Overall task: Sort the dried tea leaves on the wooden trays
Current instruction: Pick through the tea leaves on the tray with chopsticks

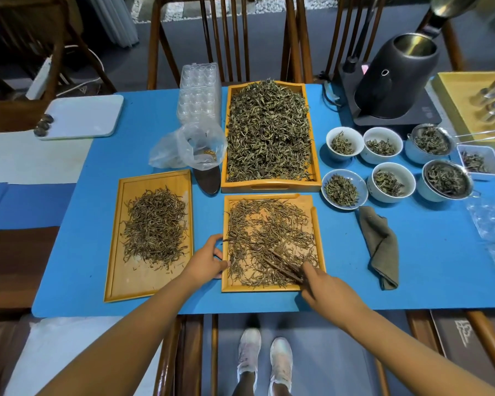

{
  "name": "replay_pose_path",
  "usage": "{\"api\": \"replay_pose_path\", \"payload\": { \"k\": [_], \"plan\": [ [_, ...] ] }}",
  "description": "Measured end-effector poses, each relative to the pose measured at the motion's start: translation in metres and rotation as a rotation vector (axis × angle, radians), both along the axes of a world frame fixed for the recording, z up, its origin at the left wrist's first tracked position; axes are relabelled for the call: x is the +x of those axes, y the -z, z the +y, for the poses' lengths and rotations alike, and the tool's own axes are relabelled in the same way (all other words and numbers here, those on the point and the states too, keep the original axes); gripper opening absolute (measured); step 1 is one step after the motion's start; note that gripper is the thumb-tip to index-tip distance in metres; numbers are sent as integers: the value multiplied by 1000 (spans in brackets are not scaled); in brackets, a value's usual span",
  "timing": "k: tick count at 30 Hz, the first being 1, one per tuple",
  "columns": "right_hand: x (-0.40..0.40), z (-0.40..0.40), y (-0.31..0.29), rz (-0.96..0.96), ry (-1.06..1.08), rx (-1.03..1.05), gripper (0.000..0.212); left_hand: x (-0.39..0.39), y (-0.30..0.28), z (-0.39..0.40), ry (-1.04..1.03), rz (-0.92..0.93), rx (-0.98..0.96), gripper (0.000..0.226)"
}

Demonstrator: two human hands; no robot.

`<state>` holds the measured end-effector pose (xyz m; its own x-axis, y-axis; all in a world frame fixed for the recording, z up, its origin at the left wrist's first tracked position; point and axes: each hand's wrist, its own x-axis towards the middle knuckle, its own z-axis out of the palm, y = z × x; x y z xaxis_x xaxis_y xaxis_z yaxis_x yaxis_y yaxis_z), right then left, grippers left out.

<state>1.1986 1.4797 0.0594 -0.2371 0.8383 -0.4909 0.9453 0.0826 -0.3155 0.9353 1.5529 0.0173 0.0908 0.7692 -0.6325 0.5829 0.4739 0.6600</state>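
**Q:** So where are the tea leaves being sorted?

**A:** Loose dried tea leaves (269,238) lie scattered thinly across the near wooden tray (320,250) on the blue desk (412,281). The right hand (323,284) grips dark wooden tongs (283,265), tips down among the leaves. The left hand (209,260) holds the tray's left edge, fingers curled over it.

**Q:** And around it?

**A:** Just left, a second tray (115,252) holds a heaped pile (155,227). Beyond, a handled tray (269,185) is piled full. White cups of leaves (345,144) stand right, beside a folded grey cloth (382,247).

**Q:** What might go wrong?

**A:** I'd judge leaves could be flicked over the low rim onto the desk, or brittle ones crushed if pinched hard.
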Motion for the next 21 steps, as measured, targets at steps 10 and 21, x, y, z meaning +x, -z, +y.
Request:
{"api": "replay_pose_path", "payload": {
  "k": [10, 21],
  "plan": [
    [9, 24, -8, 75, 210, 59, 18, 0, 0, 1, 9, 10, 8, 68],
    [-30, 58, -2, 33, 132, -5, 34, 2, -1, 1, 7, 10, 3, 69]
  ]
}}
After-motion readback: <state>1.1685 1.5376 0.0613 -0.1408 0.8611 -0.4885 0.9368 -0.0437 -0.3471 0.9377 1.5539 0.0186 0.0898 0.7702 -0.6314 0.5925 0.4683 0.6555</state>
